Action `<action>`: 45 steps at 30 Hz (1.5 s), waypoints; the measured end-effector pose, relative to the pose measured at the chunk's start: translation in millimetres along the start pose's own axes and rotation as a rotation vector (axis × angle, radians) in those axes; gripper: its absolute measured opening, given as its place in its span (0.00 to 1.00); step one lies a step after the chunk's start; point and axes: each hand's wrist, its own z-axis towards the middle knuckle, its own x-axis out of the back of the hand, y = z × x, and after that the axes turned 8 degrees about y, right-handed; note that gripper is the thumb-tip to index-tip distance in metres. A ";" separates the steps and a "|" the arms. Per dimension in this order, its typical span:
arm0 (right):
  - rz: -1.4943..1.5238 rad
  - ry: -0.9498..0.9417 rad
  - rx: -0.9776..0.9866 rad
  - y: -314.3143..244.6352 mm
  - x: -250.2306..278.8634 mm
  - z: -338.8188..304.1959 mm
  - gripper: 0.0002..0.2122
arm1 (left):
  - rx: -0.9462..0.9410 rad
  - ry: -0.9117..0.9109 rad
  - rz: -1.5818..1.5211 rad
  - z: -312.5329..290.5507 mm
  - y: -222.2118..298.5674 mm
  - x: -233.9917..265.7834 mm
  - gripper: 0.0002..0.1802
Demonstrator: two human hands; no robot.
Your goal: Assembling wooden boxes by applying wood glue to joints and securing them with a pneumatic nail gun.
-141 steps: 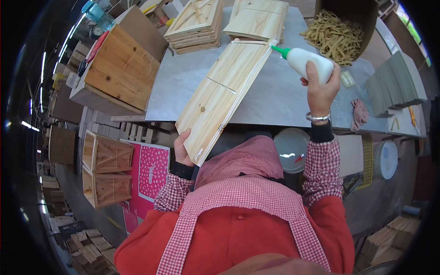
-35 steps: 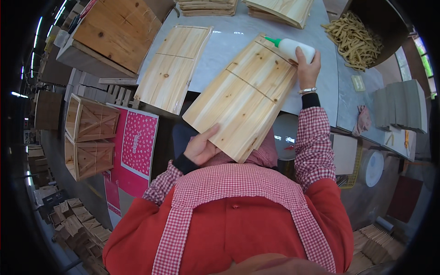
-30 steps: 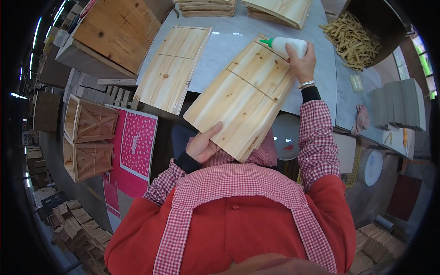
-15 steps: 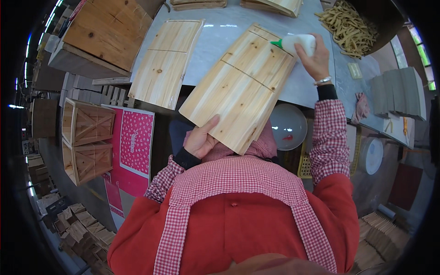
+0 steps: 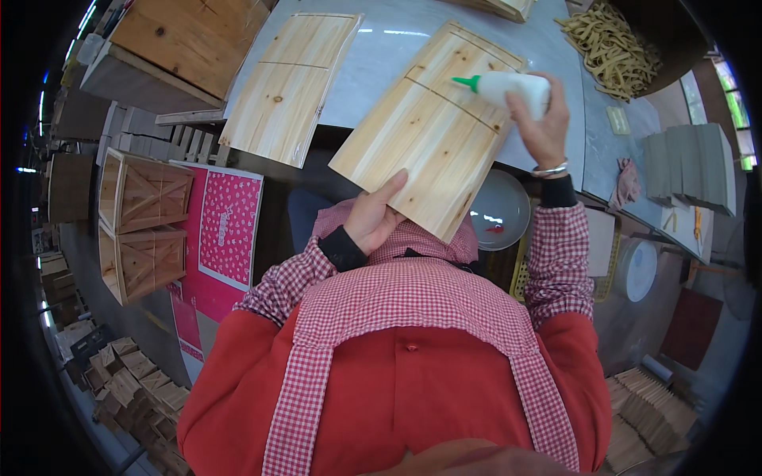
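My left hand (image 5: 376,216) grips the near edge of a tapered pine panel (image 5: 421,143), thumb on top and fingers underneath. The panel's far end lies over the table, while its near end juts out over my lap. Two dark grooves cross its face. In my right hand (image 5: 543,127) is a white glue bottle (image 5: 514,91), held tilted with its green nozzle pointing left. The nozzle tip is over the panel close to the nearer groove; whether it touches the wood I cannot tell. A second grooved panel (image 5: 279,95) lies to the left, overhanging the table edge.
A grey-white table (image 5: 381,59) spans the far side. At its right are a container of tan strips (image 5: 611,47), a pink cloth (image 5: 625,184) and stacked grey boards (image 5: 689,168). A wooden box (image 5: 178,51) stands far left, wooden crates (image 5: 143,226) below it. A round basin (image 5: 508,208) sits beneath the panel.
The glue bottle has moved from the far groove at the panel's right edge toward the nearer groove, its nozzle now further left. My left hand and the panel have shifted slightly right and away.
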 end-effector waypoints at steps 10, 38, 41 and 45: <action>0.032 -0.070 0.206 2.3 -49.1 2.1 0.19 | 0.009 -0.009 0.016 -1.9 2.5 -7.7 0.30; 0.380 0.547 -0.378 31.7 68.8 -6.0 0.17 | 0.025 -0.090 -0.120 -19.1 32.6 -2.7 0.30; 0.376 0.603 -0.398 44.0 63.2 8.2 0.18 | 0.005 -0.039 -0.105 -16.4 33.4 0.2 0.30; 0.370 0.609 -0.371 53.8 58.7 22.2 0.19 | -0.005 -0.020 -0.080 -13.4 32.3 1.8 0.29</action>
